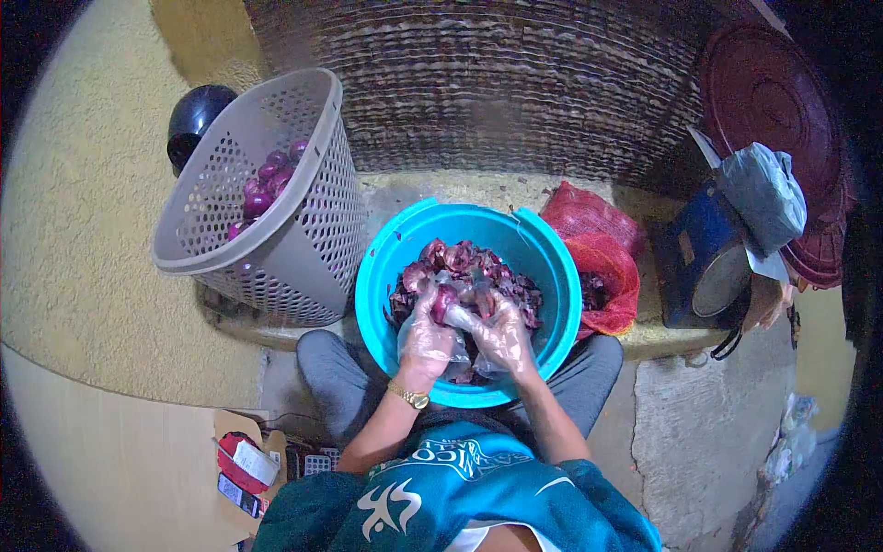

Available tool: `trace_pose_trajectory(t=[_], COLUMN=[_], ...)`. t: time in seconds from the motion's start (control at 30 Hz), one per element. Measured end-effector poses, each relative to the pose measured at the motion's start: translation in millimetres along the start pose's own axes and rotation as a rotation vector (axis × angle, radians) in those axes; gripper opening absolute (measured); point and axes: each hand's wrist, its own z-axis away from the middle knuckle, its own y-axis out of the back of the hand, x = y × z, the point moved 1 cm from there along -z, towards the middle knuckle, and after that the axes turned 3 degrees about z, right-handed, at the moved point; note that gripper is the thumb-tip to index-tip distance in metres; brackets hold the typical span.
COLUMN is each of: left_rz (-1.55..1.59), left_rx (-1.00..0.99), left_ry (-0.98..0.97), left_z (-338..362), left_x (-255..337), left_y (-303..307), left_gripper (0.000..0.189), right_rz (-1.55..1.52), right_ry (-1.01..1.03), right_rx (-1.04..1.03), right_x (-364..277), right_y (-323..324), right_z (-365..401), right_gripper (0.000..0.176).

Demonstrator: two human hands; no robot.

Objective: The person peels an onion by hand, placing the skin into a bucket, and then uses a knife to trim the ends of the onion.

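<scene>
Both of my hands wear clear plastic gloves and meet over a turquoise tub [563,324] between my knees. My left hand [430,337] has its fingers closed around a red onion [445,300]. Close against it, my right hand [502,337] is curled with fingertips at the onion; whether it grips a small tool or a piece of skin I cannot make out. Below the hands, dark papery onion skins [521,296] and some onions fill the tub's bottom. A gold watch [410,396] circles my left wrist.
Left of the tub stands a tall perforated basket [324,230] holding red onions [267,189]. Red mesh sacks [589,213] lie to the right, beside a blue scale [692,248] with a grey plastic-wrapped bundle [762,195] on it. A phone [239,495] lies lower left.
</scene>
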Motion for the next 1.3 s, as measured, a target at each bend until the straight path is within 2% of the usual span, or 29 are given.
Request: trace_pose_trajectory(t=[0.07, 0.13, 0.2, 0.23, 0.33, 0.4, 0.43, 0.53, 0.63, 0.67, 0.73, 0.77, 0.8, 0.83, 0.93, 0.97, 1.03, 1.13, 1.2, 1.27, 1.3], left_rz=[-0.335, -0.368, -0.795, -0.554, -0.58, -0.644, -0.706, -0.605, -0.46, -0.361, -0.302, -0.204, -0.106, -0.039, 0.018, 0.018, 0.002, -0.074, -0.05, -0.027, -0.105], left_rx=[-0.006, -0.078, -0.123, -0.069, -0.079, -0.106, -0.132, -0.137, -0.113, -0.119, -0.103, -0.089, -0.075, -0.065, -0.033, -0.032, -0.021, -0.07, -0.085, -0.099, -0.076], left_ry=[-0.247, -0.287, -0.509, -0.33, -0.385, -0.434, -0.486, -0.426, -0.404, -0.383, -0.344, -0.246, -0.15, -0.097, 0.011, 0.009, 0.023, -0.032, 0.008, 0.047, 0.017], left_z=[-1.0, 0.4, 11.2, 16.0, 19.4, 14.0, 11.9, 17.9, 18.1, 18.7, 11.1, 7.9, 5.1, 3.0, 8.1, 7.6, 6.4, 9.6, 9.0, 10.1, 12.2], left_x=[-3.3, -3.1, 0.3, -1.0, -1.0, -0.1, 0.6, 6.2, 14.1, 17.4, 24.8, 27.2, 27.8, 27.3, 24.8, 24.4, 23.8, 21.5, 21.9, 21.4, 20.7], left_y=[6.2, 1.3, -10.1, -14.1, -20.9, -13.0, -9.4, -18.9, -16.7, -17.4, -6.7, -4.4, -2.1, 0.0, -7.4, -6.6, -3.8, -5.4, -5.1, -7.8, -13.1], left_gripper=[0.026, 0.028, 0.046, 0.043, 0.043, 0.044, 0.044, 0.046, 0.045, 0.044, 0.039, 0.04, 0.043, 0.036, 0.036, 0.036, 0.036, 0.039, 0.038, 0.037, 0.036], right_rz=[-0.079, -0.156, 0.001, 0.0, -0.173, -0.228, -0.227, -0.267, -0.141, 0.077, 0.063, 0.064, 0.327, 0.589, 0.692, 0.648, 0.599, 0.487, 0.42, 0.331, 0.674], right_ry=[0.006, 0.009, -0.262, -0.262, -0.26, -0.444, -0.443, -0.493, -0.376, -0.311, 0.045, 0.044, 0.025, 0.005, 0.011, 0.016, -0.004, -0.088, -0.152, 0.011, -0.095], right_rx=[0.005, 0.013, -0.016, -0.016, -0.037, -0.059, -0.059, -0.119, 0.006, 0.063, 0.08, 0.081, 0.067, 0.053, 0.138, 0.129, 0.099, 0.045, 0.016, -0.055, -0.135], right_x=[-12.5, -20.7, -21.8, -21.8, -18.5, -10.8, -9.9, -10.9, 3.1, -0.4, -8.6, -4.5, 2.3, 7.3, -7.5, 23.8, 33.4, 9.2, 7.2, 24.8, -8.5], right_y=[-7.6, -7.2, -1.8, -0.3, 2.1, 4.1, 6.3, 11.6, 29.7, 35.4, 35.1, 39.8, 47.4, 51.6, 47.1, 55.1, 59.0, 53.5, 51.2, 50.8, 44.0], right_z=[2.1, 5.1, 7.0, 7.8, 8.6, 6.3, 6.5, 6.1, -4.3, -7.6, -10.1, -10.5, -11.8, -12.2, -7.3, -12.2, -15.0, -9.3, -7.9, -9.8, -9.1], right_gripper=[0.034, 0.032, 0.028, 0.028, 0.022, 0.02, 0.02, 0.023, 0.027, 0.035, 0.038, 0.038, 0.038, 0.038, 0.038, 0.037, 0.036, 0.035, 0.034, 0.026, 0.039])
